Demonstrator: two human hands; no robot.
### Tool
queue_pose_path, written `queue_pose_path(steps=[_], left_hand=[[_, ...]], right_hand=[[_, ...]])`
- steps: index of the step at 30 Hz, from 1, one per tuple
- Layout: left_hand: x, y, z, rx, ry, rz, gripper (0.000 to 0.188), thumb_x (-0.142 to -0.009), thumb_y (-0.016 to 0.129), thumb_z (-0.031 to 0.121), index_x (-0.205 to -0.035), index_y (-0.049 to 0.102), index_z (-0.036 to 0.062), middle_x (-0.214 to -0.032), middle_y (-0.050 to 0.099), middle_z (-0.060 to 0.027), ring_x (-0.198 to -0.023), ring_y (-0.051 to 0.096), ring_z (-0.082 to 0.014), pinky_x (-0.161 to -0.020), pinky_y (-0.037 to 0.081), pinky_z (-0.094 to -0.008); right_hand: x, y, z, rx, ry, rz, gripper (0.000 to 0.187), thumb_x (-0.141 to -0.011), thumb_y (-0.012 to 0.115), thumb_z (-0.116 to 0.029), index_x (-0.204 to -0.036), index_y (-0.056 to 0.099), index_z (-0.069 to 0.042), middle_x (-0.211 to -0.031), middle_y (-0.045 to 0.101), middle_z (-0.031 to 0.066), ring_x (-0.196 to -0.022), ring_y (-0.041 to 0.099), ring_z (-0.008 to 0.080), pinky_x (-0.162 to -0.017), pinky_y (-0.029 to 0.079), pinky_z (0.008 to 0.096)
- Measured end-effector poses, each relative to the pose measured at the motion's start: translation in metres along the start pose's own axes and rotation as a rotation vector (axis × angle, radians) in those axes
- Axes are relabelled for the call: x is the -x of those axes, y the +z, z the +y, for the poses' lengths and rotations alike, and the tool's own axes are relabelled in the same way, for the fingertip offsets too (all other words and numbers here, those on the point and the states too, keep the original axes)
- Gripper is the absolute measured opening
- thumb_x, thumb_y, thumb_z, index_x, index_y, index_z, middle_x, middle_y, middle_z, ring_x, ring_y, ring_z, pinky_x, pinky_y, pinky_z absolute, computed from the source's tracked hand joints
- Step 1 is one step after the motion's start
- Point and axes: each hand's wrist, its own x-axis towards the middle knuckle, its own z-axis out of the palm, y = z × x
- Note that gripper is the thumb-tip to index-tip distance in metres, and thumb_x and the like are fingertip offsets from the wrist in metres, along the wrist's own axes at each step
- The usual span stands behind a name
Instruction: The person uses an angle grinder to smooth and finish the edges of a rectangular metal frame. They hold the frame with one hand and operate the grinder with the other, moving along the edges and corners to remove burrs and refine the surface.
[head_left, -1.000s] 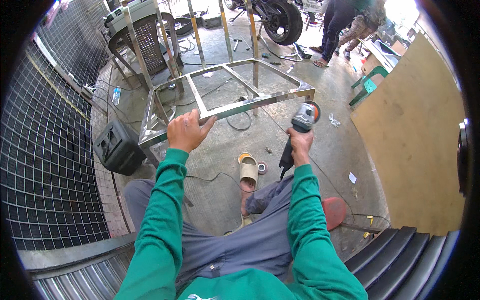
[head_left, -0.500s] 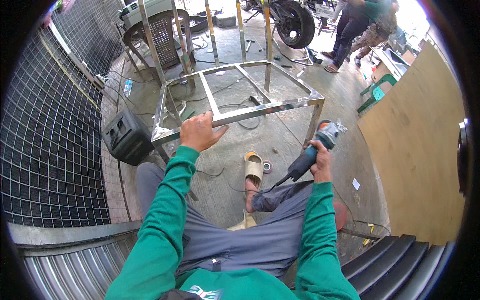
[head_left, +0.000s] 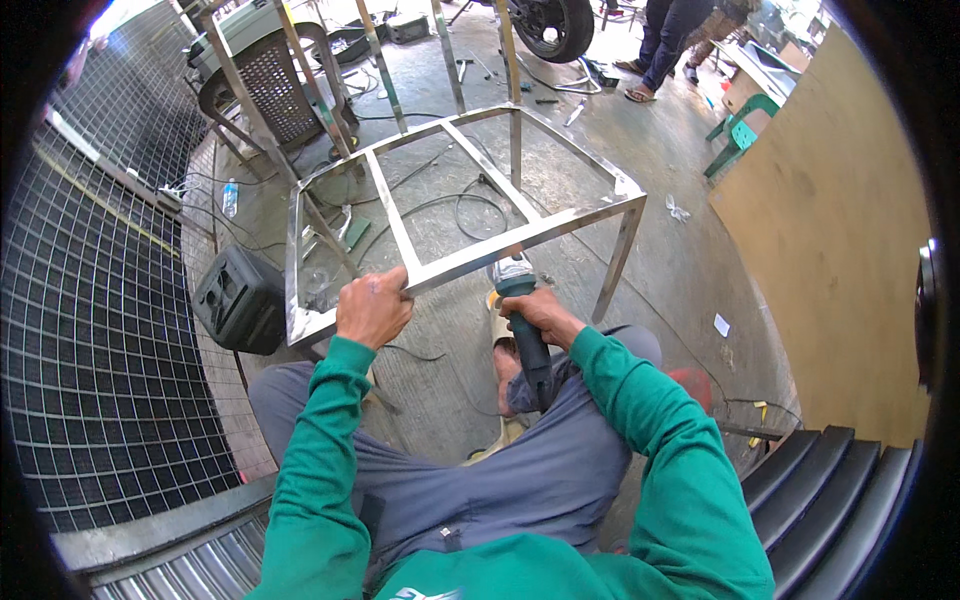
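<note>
In front of my knees stands a metal chair frame [head_left: 470,262] of square tubing, with a barred seat opening and upright tubes at its far side. My left hand [head_left: 374,308] is closed over its front rail, left of the middle. My right hand [head_left: 543,316] is wrapped around the body of a blue-green and black angle grinder [head_left: 532,355]. The grinder's head points away from me, close against the front rail. Its disc is mostly hidden, so contact with the metal cannot be made out. A sandalled foot [head_left: 506,360] shows beside the grinder.
A dark plastic case [head_left: 240,300] stands left, by the wire mesh wall [head_left: 100,340]. A plywood sheet [head_left: 830,240] and black slatted bench [head_left: 830,510] bound the right. Cords [head_left: 440,198] trail beneath the frame. Beyond are a motorcycle wheel [head_left: 553,28], a green stool [head_left: 745,133] and a standing person [head_left: 668,45].
My right hand has brought the grinder leftward from beyond the frame's right leg to the front rail. My left hand stays on the rail; the whole view has shifted slightly.
</note>
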Motion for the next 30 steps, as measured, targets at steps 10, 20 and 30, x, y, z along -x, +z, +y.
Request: queue_pose_path(steps=[10, 20, 30], left_hand=[[0.056, -0.028, -0.03, 0.02, 0.06, 0.01, 0.014, -0.081, 0.073, 0.018, -0.085, 0.062, 0.0091, -0.08, 0.073, -0.0131, -0.073, 0.071, -0.0399, -0.065, 0.054, -0.0518], [0.097, -0.04, -0.003, 0.078, 0.016, -0.036, 0.021, -0.077, 0.078, 0.018, -0.083, 0.061, 0.0076, -0.076, 0.068, -0.0157, -0.073, 0.069, -0.0417, -0.062, 0.051, -0.0514], [0.107, -0.055, 0.004, 0.063, 0.011, -0.08, 0.029, -0.076, 0.08, 0.016, -0.078, 0.053, 0.0051, -0.072, 0.063, -0.0168, -0.069, 0.064, -0.0436, -0.059, 0.047, -0.0492]], right_hand=[[-0.083, 0.003, 0.048, -0.037, -0.07, 0.076, 0.031, -0.086, 0.079, -0.02, -0.108, 0.072, 0.001, -0.098, 0.071, 0.0084, -0.087, 0.067, 0.0188, -0.071, 0.054, 0.0364], [-0.078, 0.008, 0.015, 0.159, -0.061, 0.119, 0.051, -0.078, 0.086, -0.037, -0.106, 0.072, 0.003, -0.09, 0.069, 0.0085, -0.074, 0.065, 0.0205, -0.07, 0.055, 0.0348], [-0.129, 0.013, 0.021, -0.091, 0.07, 0.311, 0.063, -0.075, 0.087, -0.048, -0.101, 0.075, 0.008, -0.102, 0.077, 0.0252, -0.09, 0.077, 0.0338, -0.082, 0.06, 0.0426]])
